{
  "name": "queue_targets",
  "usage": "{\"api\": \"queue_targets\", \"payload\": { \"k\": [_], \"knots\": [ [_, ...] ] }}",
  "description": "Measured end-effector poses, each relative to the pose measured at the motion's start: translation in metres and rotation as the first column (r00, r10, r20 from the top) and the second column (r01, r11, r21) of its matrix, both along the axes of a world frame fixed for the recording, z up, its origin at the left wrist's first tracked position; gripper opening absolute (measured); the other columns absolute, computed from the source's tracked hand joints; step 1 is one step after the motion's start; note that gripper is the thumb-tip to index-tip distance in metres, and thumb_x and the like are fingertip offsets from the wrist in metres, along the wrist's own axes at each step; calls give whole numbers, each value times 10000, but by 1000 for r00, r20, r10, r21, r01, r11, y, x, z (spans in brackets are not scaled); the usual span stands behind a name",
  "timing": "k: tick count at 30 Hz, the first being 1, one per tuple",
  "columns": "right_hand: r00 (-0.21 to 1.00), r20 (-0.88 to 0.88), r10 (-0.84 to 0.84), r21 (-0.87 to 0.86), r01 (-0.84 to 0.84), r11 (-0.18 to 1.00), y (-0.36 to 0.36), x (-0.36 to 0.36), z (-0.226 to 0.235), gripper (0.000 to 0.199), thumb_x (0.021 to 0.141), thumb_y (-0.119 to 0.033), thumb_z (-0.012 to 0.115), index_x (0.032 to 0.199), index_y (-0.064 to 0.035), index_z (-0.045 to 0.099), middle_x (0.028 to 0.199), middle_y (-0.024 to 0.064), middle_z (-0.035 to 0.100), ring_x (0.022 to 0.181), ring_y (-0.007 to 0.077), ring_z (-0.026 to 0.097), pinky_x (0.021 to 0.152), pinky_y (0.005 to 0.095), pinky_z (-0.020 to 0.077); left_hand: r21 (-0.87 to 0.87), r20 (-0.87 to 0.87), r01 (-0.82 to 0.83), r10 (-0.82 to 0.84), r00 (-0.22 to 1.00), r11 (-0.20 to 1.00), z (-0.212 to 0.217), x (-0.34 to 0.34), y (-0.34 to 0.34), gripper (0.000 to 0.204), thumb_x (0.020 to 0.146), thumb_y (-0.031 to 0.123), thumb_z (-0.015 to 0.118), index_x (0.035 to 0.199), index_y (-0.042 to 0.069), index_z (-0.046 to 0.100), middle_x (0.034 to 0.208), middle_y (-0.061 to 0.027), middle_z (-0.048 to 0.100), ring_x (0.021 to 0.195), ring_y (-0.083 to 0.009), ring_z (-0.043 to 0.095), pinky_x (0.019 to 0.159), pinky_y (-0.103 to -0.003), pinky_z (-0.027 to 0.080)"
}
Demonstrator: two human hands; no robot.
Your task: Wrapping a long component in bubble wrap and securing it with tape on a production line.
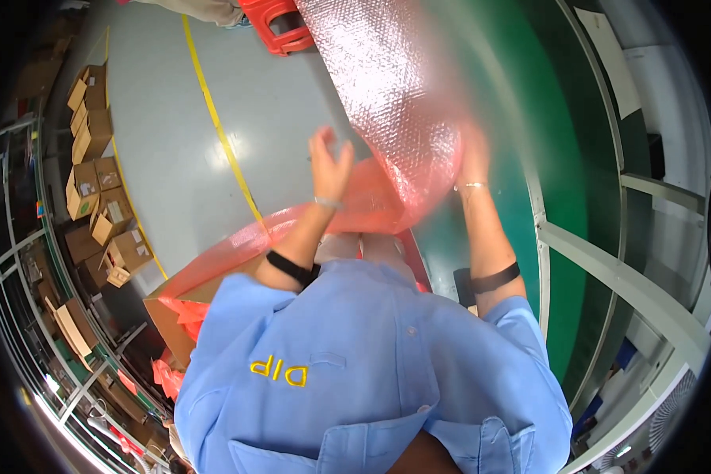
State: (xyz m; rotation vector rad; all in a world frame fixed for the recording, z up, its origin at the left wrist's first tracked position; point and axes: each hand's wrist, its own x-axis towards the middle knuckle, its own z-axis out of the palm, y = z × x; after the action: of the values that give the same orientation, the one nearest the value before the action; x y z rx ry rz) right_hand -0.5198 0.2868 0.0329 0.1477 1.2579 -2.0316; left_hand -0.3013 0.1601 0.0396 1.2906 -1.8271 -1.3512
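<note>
Pink bubble wrap [395, 87] comes down from the upper edge of the view between the person's two hands, silvery where the light catches it, then folds near the lap and trails to the left, reaching a cardboard box [164, 325] beside the person. The left hand [332, 166] is open, thumb spread from the raised, slightly curved fingers; it shows nothing in its grasp and sits just beside the sheet's left edge. Well apart from it, the right hand [472, 154] is at the sheet's right edge, its fingers blurred and partly lost in the haze there; it seems to touch the wrap, but whether it is clamped on it I cannot tell. Black bands [495, 277] circle both forearms below the sleeves of a light blue shirt [347, 347]. Ahead, a red plastic stool [270, 25] stands on the grey floor [154, 103], near a yellow line [213, 122].
</note>
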Motion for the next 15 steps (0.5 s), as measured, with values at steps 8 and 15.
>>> {"api": "queue_targets", "payload": {
  "k": [8, 15],
  "knots": [
    [986, -36, -160, 53, 162, 985, -14, 16, 13, 112, 874, -147, 543, 919, -45, 532, 867, 60, 600, 748, 144, 571, 679, 275, 495, -131, 257, 579, -536, 804, 805, 12, 21, 117, 613, 724, 273, 613, 1225, -4, 394, 1185, -229, 443, 1078, -365, 457, 905, -445, 369],
    [982, -20, -186, 100, 187, 977, -11, 5, 13, 166, 873, -163, 545, 970, -29, 536, 909, 78, 599, 804, 166, 574, 726, 289, 491, 362, 37, 667, -725, 688, 652, 4, 20, 69, 393, 774, 230, 574, 1076, -15, 516, 1019, -165, 577, 922, -294, 568, 773, -368, 452]
  ]
}}
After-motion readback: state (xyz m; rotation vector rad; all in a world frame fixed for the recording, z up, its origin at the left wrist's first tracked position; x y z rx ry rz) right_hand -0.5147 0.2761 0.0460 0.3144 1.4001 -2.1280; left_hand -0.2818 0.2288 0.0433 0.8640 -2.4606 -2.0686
